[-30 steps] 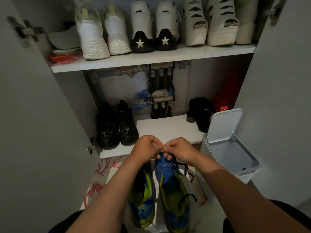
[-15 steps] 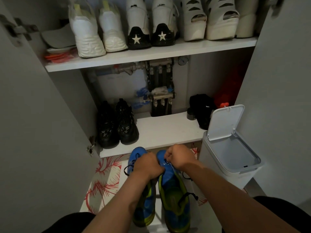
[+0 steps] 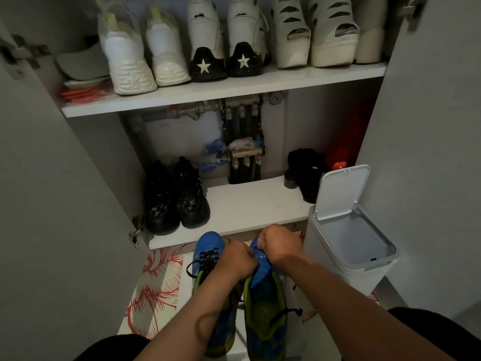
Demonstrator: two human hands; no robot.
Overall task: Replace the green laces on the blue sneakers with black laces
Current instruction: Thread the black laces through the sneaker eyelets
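Observation:
Two blue sneakers with yellow-green lining stand side by side on the floor in front of the cupboard, toes pointing away. The left sneaker [image 3: 208, 246] carries a black lace [image 3: 205, 257] across its front. Over the toe end of the right sneaker [image 3: 265, 303] my left hand [image 3: 235, 260] and my right hand [image 3: 278, 244] are both curled into fists. They seem to pinch a black lace there, but the fingers hide it. A loose black lace end [image 3: 286, 312] hangs at the right sneaker's side.
A white bin [image 3: 351, 246] with its lid up stands at the right. Black shoes [image 3: 177, 196] sit on the lower shelf [image 3: 250, 204], and white shoes [image 3: 145, 50] line the upper shelf. Open cupboard doors flank both sides. A red-patterned mat [image 3: 156, 282] lies under the sneakers.
Both hands have dropped from in front of the lower shelf down to the right sneaker's toe end. The left sneaker's toe with its black lace has come into sight.

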